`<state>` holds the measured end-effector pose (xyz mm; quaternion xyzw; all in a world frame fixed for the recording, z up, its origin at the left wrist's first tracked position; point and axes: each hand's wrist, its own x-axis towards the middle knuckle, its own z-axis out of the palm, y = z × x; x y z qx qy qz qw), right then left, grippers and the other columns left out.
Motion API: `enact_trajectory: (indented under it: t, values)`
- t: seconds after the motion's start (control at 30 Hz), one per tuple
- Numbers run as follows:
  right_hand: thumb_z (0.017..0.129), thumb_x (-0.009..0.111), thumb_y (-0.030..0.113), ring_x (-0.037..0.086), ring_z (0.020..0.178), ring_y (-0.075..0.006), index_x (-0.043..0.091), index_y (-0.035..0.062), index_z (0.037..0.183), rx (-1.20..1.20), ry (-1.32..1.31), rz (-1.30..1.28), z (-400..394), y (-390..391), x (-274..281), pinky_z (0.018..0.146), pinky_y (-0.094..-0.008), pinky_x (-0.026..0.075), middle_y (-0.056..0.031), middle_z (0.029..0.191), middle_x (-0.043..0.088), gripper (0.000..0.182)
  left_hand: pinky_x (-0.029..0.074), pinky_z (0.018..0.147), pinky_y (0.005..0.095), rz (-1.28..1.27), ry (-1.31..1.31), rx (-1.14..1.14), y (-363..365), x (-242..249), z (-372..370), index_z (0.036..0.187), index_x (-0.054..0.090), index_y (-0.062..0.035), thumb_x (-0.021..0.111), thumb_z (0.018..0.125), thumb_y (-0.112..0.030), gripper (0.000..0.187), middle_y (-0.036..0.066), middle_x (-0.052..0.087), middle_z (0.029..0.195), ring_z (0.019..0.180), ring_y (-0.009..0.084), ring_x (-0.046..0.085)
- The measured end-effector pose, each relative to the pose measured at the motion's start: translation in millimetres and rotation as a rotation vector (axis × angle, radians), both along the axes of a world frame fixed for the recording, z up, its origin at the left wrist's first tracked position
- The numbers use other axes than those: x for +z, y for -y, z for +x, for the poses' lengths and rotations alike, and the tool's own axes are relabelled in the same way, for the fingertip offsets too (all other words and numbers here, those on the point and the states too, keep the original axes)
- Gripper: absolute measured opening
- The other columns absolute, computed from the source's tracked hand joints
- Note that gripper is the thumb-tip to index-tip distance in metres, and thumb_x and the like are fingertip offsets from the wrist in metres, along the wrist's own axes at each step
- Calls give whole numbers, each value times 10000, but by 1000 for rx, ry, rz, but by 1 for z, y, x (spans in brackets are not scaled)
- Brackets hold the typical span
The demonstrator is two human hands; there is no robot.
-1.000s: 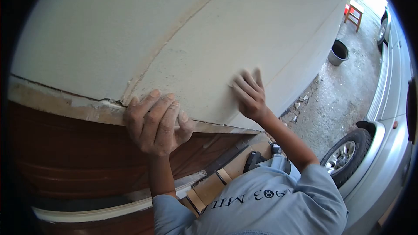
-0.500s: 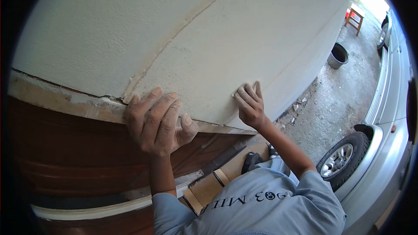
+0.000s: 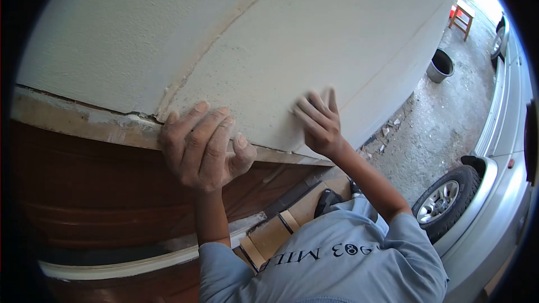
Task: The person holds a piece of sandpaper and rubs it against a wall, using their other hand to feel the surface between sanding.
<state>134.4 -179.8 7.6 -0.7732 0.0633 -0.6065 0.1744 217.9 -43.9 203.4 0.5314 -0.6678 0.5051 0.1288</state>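
My left hand [image 3: 204, 148] is dusty and rests on the wooden ledge [image 3: 120, 132] at the lower edge of the pale wall [image 3: 247, 73], fingers apart and holding nothing. Farther right, my right hand [image 3: 321, 123] presses bent fingertips to the wall, with its little finger raised apart. Its fingertips are blurred, and whatever lies under them is too small to make out. A rough, tan seam [image 3: 210, 42] curves up the wall from just above my left hand.
Reddish-brown panelling [image 3: 101, 196] lies below the ledge. Tan boards [image 3: 266, 241] are under my body. On the right are a black bucket [image 3: 441, 67], a wooden stool [image 3: 463, 19], rubble [image 3: 386, 131] and a silver vehicle [image 3: 499, 174] with a large wheel [image 3: 443, 202].
My right hand has shifted slightly up and left along the wall, and its fingers are now blurred. My left hand stays on the ledge. The camera view has shifted slightly.
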Motion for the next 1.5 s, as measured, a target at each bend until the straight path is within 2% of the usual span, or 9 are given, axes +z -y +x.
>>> enact_trajectory:
  t: [0.17, 0.3, 0.6, 0.77, 1.0, 1.17, 1.27, 1.37, 1.5]
  values:
    - [765, 507, 86, 442, 1242, -246, 572, 94, 1160, 100, 142, -9, 14, -9, 112, 1085, -555, 93, -52, 1271, 530, 401, 402, 913, 432, -13, -18, 5, 1, 1, -1, 752, 628, -109, 534, 759, -168, 111, 18, 662, 757, 861, 200, 612]
    - [744, 509, 9, 512, 1167, -288, 600, 61, 1107, -22, 29, -34, 8, -7, -25, 1080, -542, 133, -82, 1176, 589, 377, 409, 923, 435, -16, 4, -33, 0, 1, 2, 753, 618, -65, 501, 763, -128, 134, 56, 661, 760, 857, 242, 616]
    - [759, 523, 79, 446, 1242, -252, 563, 48, 1161, 112, 167, -51, 14, -9, 124, 1081, -542, 142, -105, 1278, 518, 405, 404, 916, 408, -51, -43, -28, 0, 1, 0, 744, 626, -107, 522, 770, -169, 124, 18, 657, 741, 836, 185, 620]
    - [789, 520, 57, 504, 1186, -260, 616, 54, 1086, -5, 35, -53, 9, -13, -29, 1065, -540, 187, -99, 1180, 589, 313, 403, 911, 410, -65, -39, -55, 1, 0, 3, 742, 627, -107, 505, 776, -173, 142, 19, 660, 746, 831, 188, 618]
    - [777, 504, 71, 475, 1217, -240, 594, 68, 1123, 112, 178, -15, 19, -16, 127, 1085, -540, 106, -76, 1244, 550, 357, 404, 908, 442, -21, -57, -31, -2, 2, -2, 755, 613, -70, 457, 772, -170, 187, 58, 660, 751, 822, 251, 618]
    - [795, 496, 65, 496, 1193, -244, 600, 79, 1112, 78, 49, 14, 10, -17, -5, 1087, -543, 91, -74, 1215, 571, 334, 398, 919, 443, 5, -38, -59, -3, 2, 3, 748, 610, -67, 451, 769, -184, 199, 57, 661, 753, 823, 252, 616]
    - [792, 500, 59, 497, 1193, -245, 602, 83, 1107, 67, 74, 15, 11, -16, 13, 1086, -538, 103, -73, 1217, 570, 332, 391, 929, 424, -37, -70, -53, -2, 0, 4, 723, 619, -109, 480, 755, -202, 171, 23, 661, 751, 831, 204, 618]
    - [791, 498, 55, 483, 1206, -243, 603, 88, 1105, 99, 154, -16, 12, -8, 123, 1084, -539, 111, -67, 1235, 557, 333, 396, 927, 431, -30, -71, -37, -1, 1, 0, 719, 610, -86, 469, 766, -188, 180, 40, 659, 745, 821, 223, 618]
    - [778, 506, 35, 469, 1221, -237, 600, 86, 1118, 98, 133, -7, 13, -3, 108, 1089, -549, 95, -61, 1246, 550, 356, 402, 920, 435, -3, -45, -51, -4, 3, 1, 733, 603, -66, 463, 779, -176, 184, 54, 658, 736, 810, 240, 617]
